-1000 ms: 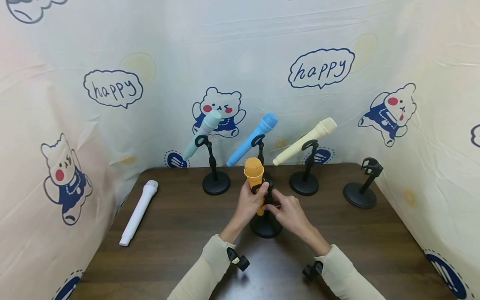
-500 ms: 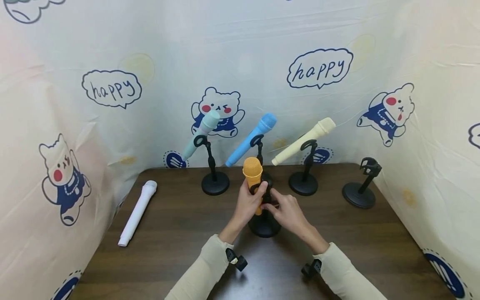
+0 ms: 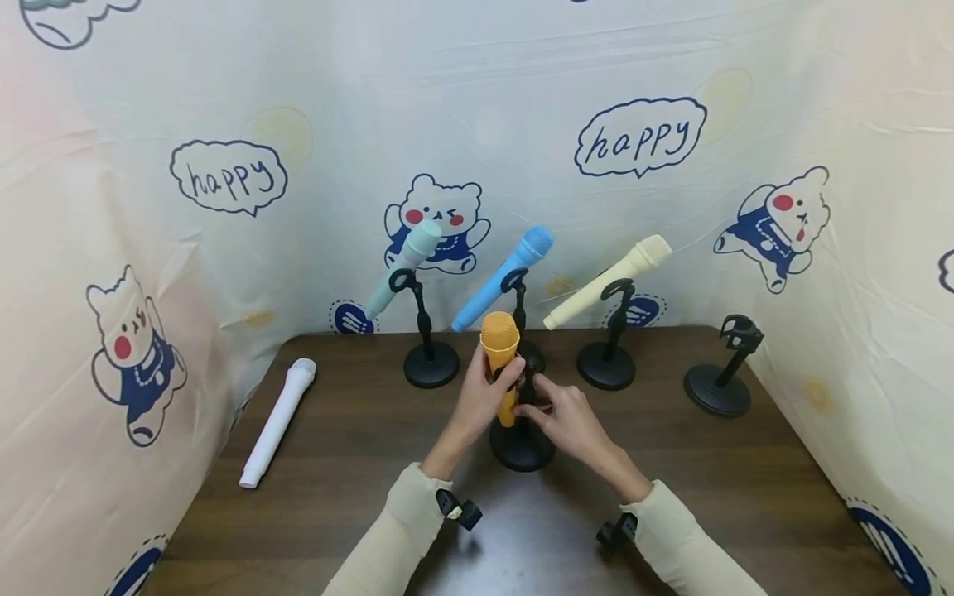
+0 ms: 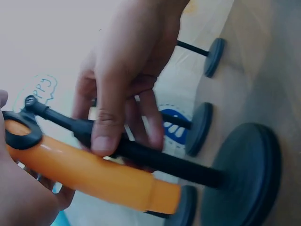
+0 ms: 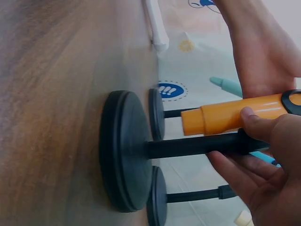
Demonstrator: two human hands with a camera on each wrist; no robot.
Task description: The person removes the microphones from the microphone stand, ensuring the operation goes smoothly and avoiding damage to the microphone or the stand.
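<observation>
An orange microphone [image 3: 499, 333] sits in the ring clip of a black desk stand [image 3: 522, 454], tilted with its mesh head up. My left hand [image 3: 475, 399] grips the microphone near the clip, thumb toward the stand. My right hand [image 3: 572, 420] pinches the stand's pole between thumb and fingers, below the clip. In the left wrist view the right hand's thumb lies on the pole [image 4: 164, 162], close beside the microphone's lower end [image 4: 162, 195]. The round base [image 5: 124, 150] stands on the table in the right wrist view.
Behind, mint [image 3: 406, 265], blue [image 3: 503, 277] and cream [image 3: 607, 281] microphones lean in black stands. Another stand [image 3: 719, 385], holding no microphone, is at the right. A white microphone [image 3: 277, 424] lies at the left of the brown table [image 3: 358, 463]. A printed cloth surrounds the table.
My left hand has shifted slightly left with the orange microphone, and the stand has moved a little left too. My right hand keeps its pinch on the pole.
</observation>
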